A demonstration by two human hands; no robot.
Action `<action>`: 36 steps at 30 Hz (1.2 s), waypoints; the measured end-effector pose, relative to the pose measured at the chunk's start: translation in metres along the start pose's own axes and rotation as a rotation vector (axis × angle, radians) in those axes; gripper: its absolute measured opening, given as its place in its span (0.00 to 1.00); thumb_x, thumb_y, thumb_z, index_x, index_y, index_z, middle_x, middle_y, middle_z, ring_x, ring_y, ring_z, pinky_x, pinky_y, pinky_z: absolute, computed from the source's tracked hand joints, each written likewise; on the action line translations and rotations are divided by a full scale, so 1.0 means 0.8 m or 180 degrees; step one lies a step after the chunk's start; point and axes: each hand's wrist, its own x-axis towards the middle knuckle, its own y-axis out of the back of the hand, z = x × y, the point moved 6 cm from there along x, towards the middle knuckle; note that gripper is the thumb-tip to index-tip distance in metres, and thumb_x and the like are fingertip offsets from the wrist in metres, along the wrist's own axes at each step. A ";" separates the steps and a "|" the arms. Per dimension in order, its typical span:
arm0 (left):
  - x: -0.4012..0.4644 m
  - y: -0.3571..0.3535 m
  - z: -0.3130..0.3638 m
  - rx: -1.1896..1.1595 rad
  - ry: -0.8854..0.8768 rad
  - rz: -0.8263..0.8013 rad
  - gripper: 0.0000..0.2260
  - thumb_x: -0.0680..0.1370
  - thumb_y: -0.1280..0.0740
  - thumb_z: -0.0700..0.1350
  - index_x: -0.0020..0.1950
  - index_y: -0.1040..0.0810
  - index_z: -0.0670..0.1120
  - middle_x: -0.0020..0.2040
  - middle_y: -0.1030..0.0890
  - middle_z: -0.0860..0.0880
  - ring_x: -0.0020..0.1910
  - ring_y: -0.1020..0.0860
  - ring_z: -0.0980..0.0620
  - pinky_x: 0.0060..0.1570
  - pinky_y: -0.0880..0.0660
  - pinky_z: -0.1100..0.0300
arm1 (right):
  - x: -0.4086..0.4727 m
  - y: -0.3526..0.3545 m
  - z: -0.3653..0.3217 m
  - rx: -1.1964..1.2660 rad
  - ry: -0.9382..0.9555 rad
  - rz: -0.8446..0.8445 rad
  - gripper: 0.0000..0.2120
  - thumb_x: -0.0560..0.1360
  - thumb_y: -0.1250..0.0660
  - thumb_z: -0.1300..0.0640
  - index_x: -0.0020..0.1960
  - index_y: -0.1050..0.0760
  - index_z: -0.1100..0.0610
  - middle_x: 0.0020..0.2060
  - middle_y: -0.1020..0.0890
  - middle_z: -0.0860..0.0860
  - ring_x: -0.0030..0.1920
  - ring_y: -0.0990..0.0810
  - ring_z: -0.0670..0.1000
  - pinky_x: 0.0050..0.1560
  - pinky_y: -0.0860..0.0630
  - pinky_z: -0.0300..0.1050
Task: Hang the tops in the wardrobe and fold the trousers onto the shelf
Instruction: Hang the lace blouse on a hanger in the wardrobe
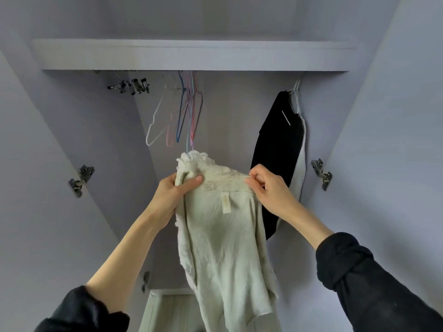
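Pale green top (225,226): lace-trimmed collar, label at the inside neck; held up in front of the open wardrobe, hem hanging down, not yet on a hanger.

Left hand (171,195): fingers and thumb curled round the bunched left shoulder of the garment, thumb pressed on the front of the cloth.

Right hand (269,188): thumb and fingertips pinching the neckline seam at the right shoulder, other fingers curled.

Empty wire hangers (178,116): several, white, pink and blue, hanging in a cluster just above and behind the collar, under the shelf (191,55).

Black garment (278,159): already hung at the right end, with a white garment (302,159) behind it.

Clip hangers (130,87): at the left end, bare.

Progress, as judged: two pieces appear hung; this top is next, awaiting a hanger through the neck. No trousers in view; the shelf's top surface is hidden, so folding cannot be assessed.
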 end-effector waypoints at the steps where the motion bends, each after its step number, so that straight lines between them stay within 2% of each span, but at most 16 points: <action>1: 0.012 0.011 -0.001 0.0212 -0.0102 0.0034 0.14 0.72 0.27 0.45 0.54 0.22 0.39 0.48 0.16 0.43 0.50 0.18 0.44 0.49 0.21 0.58 | 0.012 0.004 0.008 -0.0070 -0.0021 0.0091 0.07 0.80 0.41 0.55 0.44 0.32 0.54 0.29 0.27 0.54 0.30 0.29 0.55 0.37 0.29 0.54; 3: 0.042 0.032 -0.003 0.0840 -0.0231 0.0063 0.14 0.72 0.27 0.44 0.52 0.25 0.39 0.43 0.19 0.48 0.43 0.20 0.52 0.41 0.25 0.65 | 0.039 0.006 0.023 -0.0249 -0.0057 0.0183 0.07 0.80 0.41 0.54 0.45 0.31 0.56 0.31 0.25 0.57 0.32 0.27 0.58 0.37 0.28 0.55; 6: 0.086 0.049 -0.002 0.1432 -0.0335 -0.0120 0.10 0.74 0.28 0.42 0.48 0.27 0.43 0.41 0.21 0.52 0.36 0.22 0.60 0.37 0.27 0.69 | 0.084 -0.006 0.036 -0.0587 -0.0079 0.0025 0.06 0.80 0.41 0.53 0.47 0.31 0.55 0.30 0.26 0.54 0.29 0.30 0.50 0.34 0.30 0.52; 8: 0.111 0.058 0.000 0.1520 -0.0349 -0.0139 0.09 0.74 0.29 0.43 0.50 0.26 0.41 0.43 0.19 0.48 0.39 0.20 0.59 0.41 0.23 0.66 | 0.109 -0.014 0.040 -0.0578 -0.0128 -0.0088 0.07 0.80 0.41 0.53 0.47 0.31 0.56 0.28 0.28 0.51 0.28 0.32 0.47 0.33 0.32 0.49; 12: 0.163 0.091 0.004 0.1366 -0.0076 -0.0261 0.29 0.66 0.24 0.57 0.49 0.24 0.33 0.43 0.19 0.43 0.43 0.20 0.48 0.47 0.25 0.56 | 0.160 -0.030 0.056 -0.0456 -0.0327 -0.0425 0.06 0.80 0.40 0.54 0.47 0.30 0.56 0.29 0.30 0.48 0.29 0.33 0.45 0.34 0.34 0.41; 13: 0.174 0.097 0.003 0.1401 -0.0074 -0.0242 0.29 0.66 0.24 0.57 0.48 0.24 0.33 0.42 0.20 0.41 0.43 0.21 0.46 0.49 0.25 0.53 | 0.166 -0.033 0.057 -0.0428 -0.0349 -0.0509 0.05 0.79 0.39 0.54 0.48 0.30 0.55 0.31 0.29 0.47 0.31 0.32 0.45 0.35 0.33 0.40; 16: 0.206 0.107 0.003 0.1750 -0.0306 0.0057 0.14 0.75 0.30 0.46 0.58 0.26 0.41 0.49 0.21 0.43 0.49 0.21 0.46 0.51 0.25 0.53 | 0.187 -0.047 0.060 -0.0354 -0.0407 -0.0808 0.08 0.76 0.34 0.53 0.55 0.27 0.51 0.42 0.23 0.45 0.43 0.24 0.45 0.44 0.29 0.36; 18: 0.220 0.103 -0.008 0.2173 -0.0385 0.0052 0.13 0.80 0.38 0.46 0.64 0.31 0.48 0.52 0.25 0.46 0.53 0.24 0.47 0.50 0.30 0.58 | 0.200 -0.055 0.063 -0.0413 -0.0422 -0.0950 0.08 0.75 0.33 0.55 0.54 0.25 0.51 0.44 0.21 0.46 0.47 0.22 0.46 0.47 0.28 0.37; 21: 0.232 0.092 -0.034 0.2662 -0.0422 -0.0243 0.13 0.83 0.47 0.51 0.65 0.33 0.52 0.55 0.21 0.46 0.56 0.23 0.44 0.55 0.29 0.55 | 0.220 -0.054 0.072 -0.0543 -0.0446 -0.0805 0.02 0.74 0.34 0.56 0.45 0.26 0.50 0.40 0.19 0.50 0.44 0.21 0.51 0.47 0.26 0.45; 24: 0.232 0.076 -0.043 0.3678 -0.0563 -0.0529 0.21 0.78 0.46 0.64 0.67 0.35 0.56 0.56 0.23 0.54 0.57 0.26 0.52 0.60 0.38 0.55 | 0.241 -0.044 0.077 -0.0525 -0.0417 -0.0498 0.03 0.75 0.33 0.55 0.44 0.26 0.50 0.40 0.19 0.48 0.44 0.21 0.51 0.49 0.24 0.49; 27: 0.238 0.074 -0.029 0.4648 -0.0977 0.0042 0.22 0.78 0.50 0.60 0.66 0.29 0.53 0.53 0.23 0.50 0.50 0.22 0.47 0.49 0.42 0.56 | 0.253 -0.036 0.067 -0.1230 -0.0090 -0.0213 0.07 0.77 0.34 0.51 0.51 0.26 0.54 0.43 0.22 0.47 0.47 0.22 0.53 0.46 0.27 0.48; 29: 0.239 0.077 -0.010 0.4803 -0.1274 0.0680 0.14 0.76 0.40 0.46 0.59 0.21 0.49 0.47 0.21 0.45 0.36 0.21 0.41 0.45 0.38 0.53 | 0.259 -0.032 0.064 -0.1747 0.0205 -0.0032 0.12 0.77 0.37 0.49 0.53 0.29 0.56 0.48 0.22 0.49 0.46 0.21 0.57 0.43 0.29 0.48; 31: 0.235 0.079 0.007 0.4908 -0.1514 0.1245 0.10 0.69 0.30 0.38 0.48 0.16 0.46 0.39 0.21 0.43 0.26 0.24 0.42 0.41 0.32 0.51 | 0.262 -0.035 0.063 -0.2043 0.0465 0.0061 0.10 0.78 0.36 0.52 0.52 0.31 0.58 0.49 0.24 0.52 0.41 0.20 0.60 0.38 0.29 0.49; 32: 0.231 0.078 0.016 0.4899 -0.1597 0.1487 0.09 0.66 0.27 0.38 0.44 0.16 0.46 0.38 0.22 0.43 0.26 0.24 0.42 0.39 0.30 0.50 | 0.262 -0.038 0.064 -0.2193 0.0556 0.0092 0.07 0.77 0.34 0.57 0.51 0.31 0.59 0.47 0.24 0.53 0.37 0.20 0.61 0.34 0.29 0.49; 34: 0.225 0.076 0.027 0.4853 -0.1702 0.1817 0.11 0.64 0.23 0.39 0.44 0.16 0.46 0.40 0.23 0.43 0.36 0.24 0.41 0.41 0.30 0.46 | 0.263 -0.044 0.067 -0.2365 0.0663 0.0142 0.10 0.69 0.30 0.69 0.46 0.29 0.61 0.40 0.25 0.55 0.27 0.22 0.61 0.23 0.35 0.46; 36: 0.217 0.075 0.036 0.4726 -0.1731 0.2089 0.16 0.63 0.23 0.40 0.50 0.19 0.45 0.47 0.24 0.40 0.45 0.30 0.41 0.42 0.31 0.45 | 0.264 -0.048 0.070 -0.2382 0.0630 0.0091 0.11 0.68 0.32 0.72 0.46 0.28 0.62 0.40 0.25 0.57 0.25 0.23 0.61 0.23 0.39 0.44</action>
